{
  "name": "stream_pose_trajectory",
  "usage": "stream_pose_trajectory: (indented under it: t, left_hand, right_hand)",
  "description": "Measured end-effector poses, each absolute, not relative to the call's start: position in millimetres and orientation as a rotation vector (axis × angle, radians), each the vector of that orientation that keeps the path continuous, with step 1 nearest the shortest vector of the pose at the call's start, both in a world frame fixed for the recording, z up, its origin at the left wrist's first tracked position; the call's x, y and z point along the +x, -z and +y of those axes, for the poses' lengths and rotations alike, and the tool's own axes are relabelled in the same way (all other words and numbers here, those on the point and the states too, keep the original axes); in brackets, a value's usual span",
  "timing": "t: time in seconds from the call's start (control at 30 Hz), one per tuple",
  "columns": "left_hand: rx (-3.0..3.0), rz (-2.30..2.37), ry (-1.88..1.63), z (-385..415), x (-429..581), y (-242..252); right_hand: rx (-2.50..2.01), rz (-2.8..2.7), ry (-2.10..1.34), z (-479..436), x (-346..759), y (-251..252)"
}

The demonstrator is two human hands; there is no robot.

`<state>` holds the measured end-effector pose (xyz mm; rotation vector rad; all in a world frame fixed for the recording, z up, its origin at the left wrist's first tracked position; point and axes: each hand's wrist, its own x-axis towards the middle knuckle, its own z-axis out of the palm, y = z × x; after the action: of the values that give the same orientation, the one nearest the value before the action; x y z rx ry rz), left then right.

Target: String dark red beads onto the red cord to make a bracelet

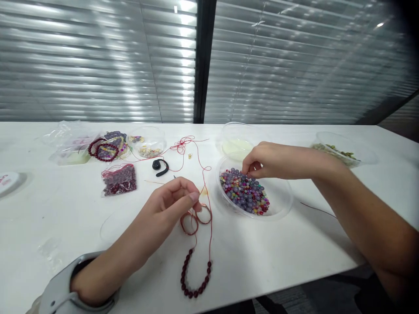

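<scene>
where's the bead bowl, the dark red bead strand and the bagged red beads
clear plastic bead bowl (282, 201), head view, right rim
dark red bead strand (195, 293), head view, lowest bead
plastic bag of dark red beads (119, 183), head view, bag's middle

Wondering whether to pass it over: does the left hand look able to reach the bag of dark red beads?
Likely yes: the left hand is close to the bag, with nothing standing between them.

Speckled purple-grey and multicoloured beads (244, 192) in a clear bowl (282, 205); dark red beads (195, 294) on red thread (210, 235).
</scene>
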<state>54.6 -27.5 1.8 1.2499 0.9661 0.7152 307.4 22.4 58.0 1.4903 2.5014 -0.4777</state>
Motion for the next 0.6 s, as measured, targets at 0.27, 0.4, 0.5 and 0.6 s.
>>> stream_pose_trajectory:
  t: [0.27, 0.4, 0.5, 0.6]
  left_hand:
    - [1.275, 0.954, -0.709, -26, 54, 0]
    - [1.319, 0.948, -0.725, -25, 53, 3]
    - [1.313, 0.942, -0.733, -25, 53, 3]
    - [1.299, 0.947, -0.76, -25, 53, 3]
  right_hand:
    - [1.48, 2.34, 0.134, 13, 294, -47]
    - [1.51, 2.322, 0.083, 11, 293, -45]
    - [1.498, 2.327, 0.072, 12, 292, -42]
    - [1.478, 2.333, 0.071, 14, 292, -39]
